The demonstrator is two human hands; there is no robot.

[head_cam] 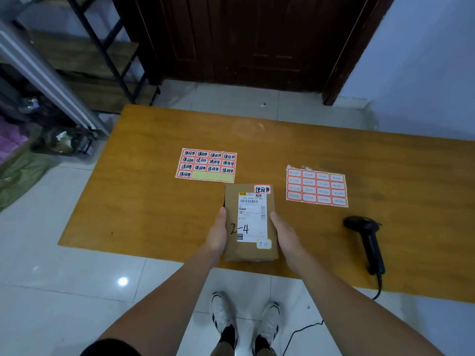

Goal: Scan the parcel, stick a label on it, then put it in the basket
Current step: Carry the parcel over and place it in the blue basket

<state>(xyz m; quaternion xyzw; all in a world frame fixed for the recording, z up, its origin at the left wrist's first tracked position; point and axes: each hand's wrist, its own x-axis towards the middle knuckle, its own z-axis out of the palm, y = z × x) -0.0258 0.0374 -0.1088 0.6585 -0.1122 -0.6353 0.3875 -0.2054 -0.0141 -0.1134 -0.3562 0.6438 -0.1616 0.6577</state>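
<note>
A brown cardboard parcel (250,250) with a white shipping slip marked "2-4" is held between both hands near the front edge of the low orange table (144,201). A red-bordered label (262,189) is stuck on the parcel's far right corner. My left hand (218,233) grips its left side and my right hand (284,233) grips its right side. A black barcode scanner (366,240) lies on the table to the right. No basket is in view.
A sheet of handwritten red labels (207,164) lies just beyond the parcel, and another sheet of red-bordered labels (316,187) lies to the right. The scanner's cable (303,332) trails onto the tiled floor. A shelf frame (102,55) and a dark door (244,34) stand behind.
</note>
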